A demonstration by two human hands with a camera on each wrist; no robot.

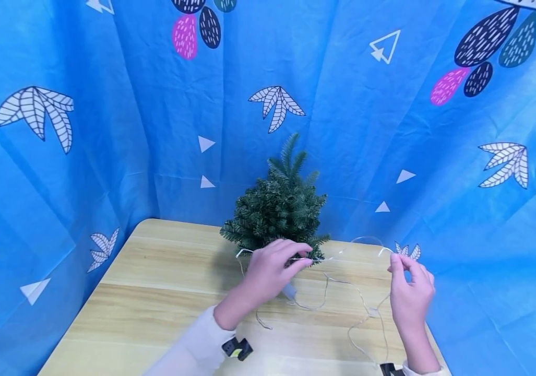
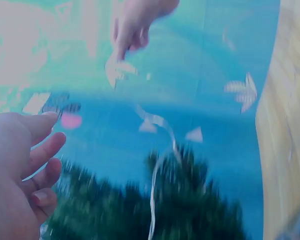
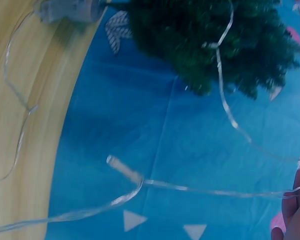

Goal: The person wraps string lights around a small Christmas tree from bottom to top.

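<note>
A small green Christmas tree stands on the table, its top upright. A thin, clear string of lights loops in front of it and over the tabletop. My right hand pinches one stretch of this wire between thumb and fingertips, right of the tree. The left hand is in front of the lower branches, thumb and fingers apart around the wire's line. In the left wrist view, the left hand has loosely bent fingers, with the wire passing clear of them. A small bulb shows along the wire.
The pale wooden table has a rounded far left corner. A blue patterned curtain hangs behind it and on both sides. At the tree's foot is a greyish piece, partly hidden by my left hand.
</note>
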